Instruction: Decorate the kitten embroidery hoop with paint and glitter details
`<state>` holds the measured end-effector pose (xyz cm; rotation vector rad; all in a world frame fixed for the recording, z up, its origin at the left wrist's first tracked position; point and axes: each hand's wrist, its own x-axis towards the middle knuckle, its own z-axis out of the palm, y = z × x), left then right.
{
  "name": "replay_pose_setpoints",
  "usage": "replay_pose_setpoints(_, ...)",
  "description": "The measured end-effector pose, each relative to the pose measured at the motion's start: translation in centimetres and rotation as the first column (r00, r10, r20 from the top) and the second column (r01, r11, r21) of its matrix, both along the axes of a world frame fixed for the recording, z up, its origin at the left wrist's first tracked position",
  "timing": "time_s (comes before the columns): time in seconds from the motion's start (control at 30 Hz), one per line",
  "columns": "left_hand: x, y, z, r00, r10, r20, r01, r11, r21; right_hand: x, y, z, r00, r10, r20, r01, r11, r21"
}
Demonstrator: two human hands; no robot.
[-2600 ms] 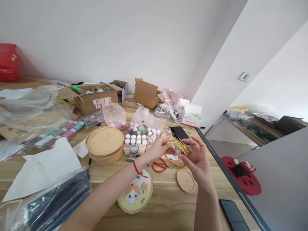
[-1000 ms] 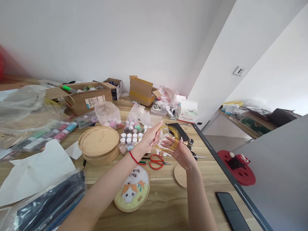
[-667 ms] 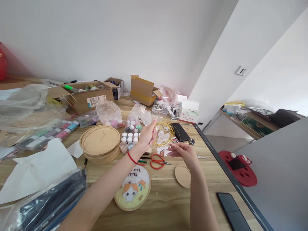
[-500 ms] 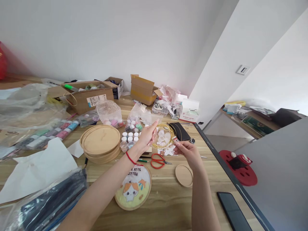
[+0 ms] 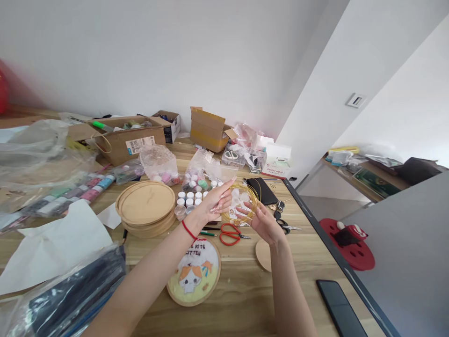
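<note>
While both hands are raised just above the desk [image 5: 242, 299], a coil [image 5: 249, 194] of thin gold wire stands between them, tilted up on edge. The right hand [image 5: 262, 223] lies palm up and grips the coil's lower right rim with curled fingers. The left hand [image 5: 213, 203] has its fingers stretched out along the coil's left rim and touches it; I cannot tell whether it grips the wire or only steadies it. A red string [image 5: 189, 230] circles the left wrist.

Under the hands, red scissors [image 5: 229, 233] lie flat on the desk. Nearer the person, a hoop [image 5: 194, 274] shows a stitched kitten face. A small wooden disc [image 5: 261, 255] lies just right of the hoop, partly hidden by the right forearm. Left of the left hand is a stack of round wooden boards [image 5: 145, 208], with white-capped pots [image 5: 191, 196] between the stack and the coil. A black case [image 5: 261, 189] rests beyond the coil, and a dark phone [image 5: 336, 306] lies near the desk's right edge. Cardboard boxes [image 5: 128, 138] stand at the back, and white paper [image 5: 52, 238] and plastic bags [image 5: 70, 295] cover the left side.
</note>
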<state>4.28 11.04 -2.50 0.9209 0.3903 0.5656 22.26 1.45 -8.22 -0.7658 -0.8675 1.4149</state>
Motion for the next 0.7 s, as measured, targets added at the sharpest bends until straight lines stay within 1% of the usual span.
replay_pose_setpoints(0.13, 0.5, -0.4, 0.2, 0.996, 0.066, -0.055, -0.061, 0.995, 0.084, 0.4, -0.3, 0.0, 0.998, 0.061, 0.03, -0.059, 0.997, -0.057)
replay_pose_setpoints(0.2, 1.1, -0.4, 0.1, 0.987, 0.129, -0.091, -0.116, 0.983, 0.14, 0.7, -0.6, 0.3, 0.999, 0.028, 0.035, -0.025, 0.997, -0.068)
replay_pose_setpoints(0.27, 1.8, -0.4, -0.2, 0.972, 0.195, -0.13, -0.167, 0.966, 0.198, 0.9, -0.8, 0.7, 0.999, -0.025, 0.024, 0.026, 0.998, -0.05)
replay_pose_setpoints(0.33, 2.8, -0.2, -0.7, 0.956, 0.24, -0.171, -0.193, 0.949, 0.251, 1.1, -0.9, 1.0, 0.997, -0.063, 0.041, 0.065, 0.997, -0.036)
replay_pose_setpoints(0.4, 3.8, -0.1, -1.2, 0.942, 0.255, -0.217, -0.185, 0.936, 0.298, 1.4, -0.8, 1.2, 0.991, -0.104, 0.09, 0.108, 0.993, -0.046)
replay_pose_setpoints(0.53, 5.5, 0.1, -2.4, 0.914, 0.246, -0.324, -0.112, 0.918, 0.381, 2.9, -0.4, 1.0, 0.962, -0.211, 0.172, 0.23, 0.968, -0.099)
replay_pose_setpoints(0.63, 5.9, 0.4, -3.7, 0.862, 0.274, -0.426, -0.056, 0.887, 0.458, 4.9, -0.5, 0.5, 0.944, -0.292, 0.154, 0.309, 0.946, -0.099)
replay_pose_setpoints(0.7, 5.9, 0.4, -5.0, 0.821, 0.285, -0.495, -0.002, 0.868, 0.496, 6.3, -0.8, 0.1, 0.929, -0.352, 0.112, 0.362, 0.929, -0.079)
